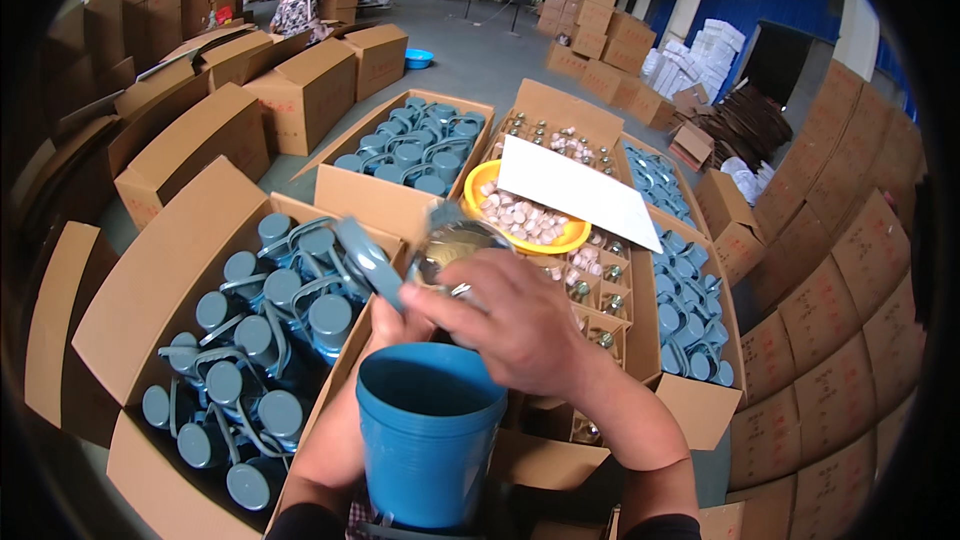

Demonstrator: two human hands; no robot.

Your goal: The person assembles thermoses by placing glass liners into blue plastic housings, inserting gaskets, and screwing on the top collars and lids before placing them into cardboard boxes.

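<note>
While a blurred blue part [364, 262] tilts at the left hand [390, 322], grip mostly hidden, the open blue pot [430, 455] is below both hands. Shiny round piece [452, 243] at right hand [525, 315], fingers curled, can't tell hold.

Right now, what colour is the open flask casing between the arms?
The flask casing is blue, clearest in the head view.

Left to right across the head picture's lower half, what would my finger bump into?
Brown cardboard flap, lidded grey-blue jugs with handles, tall open blue plastic-looking cylinder, person's bare right forearm, more boxed grey-blue jugs, stacked brown cardboard boxes.
</note>
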